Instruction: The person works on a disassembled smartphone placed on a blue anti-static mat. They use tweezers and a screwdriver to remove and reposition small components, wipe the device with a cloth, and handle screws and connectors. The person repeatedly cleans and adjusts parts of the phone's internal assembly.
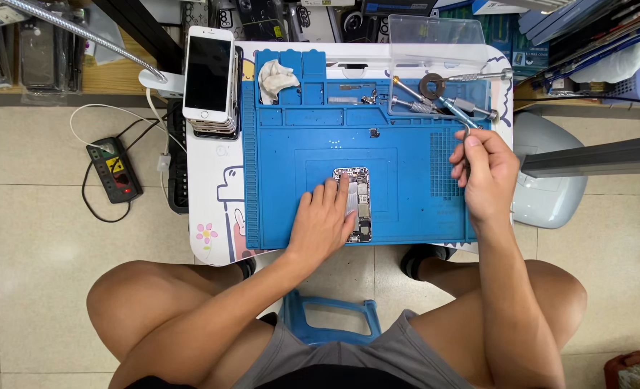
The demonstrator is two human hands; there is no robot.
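My left hand [325, 220] lies flat on the opened phone [357, 204], fingers [332, 196] spread narrow and pressing down on its left half to pin it against the blue mat [406, 151]; they grip nothing, they only hold it in place. The phone's bare insides show just right of those fingers, so I judge the pressure should stay on the frame and off the small parts.

My right hand [487, 175] is closed around a thin metal screwdriver [455, 109], shaft pointing up and away from me, well to the right of the phone at the mat's right edge. To do this well I would keep the tool tip steady and bring it over low, since tiny loose parts [375, 132] lie on the mat just beyond my left fingertips.

Further out past my right fingers, more metal tools [413, 97] sit crowded in a clear tray [439, 43], little room there. Between my two hands the mat is open. Beyond and left of my left hand a stack of phones [208, 79] stands by the bench [215, 202] edge, a crumpled cloth [275, 78] beside it.
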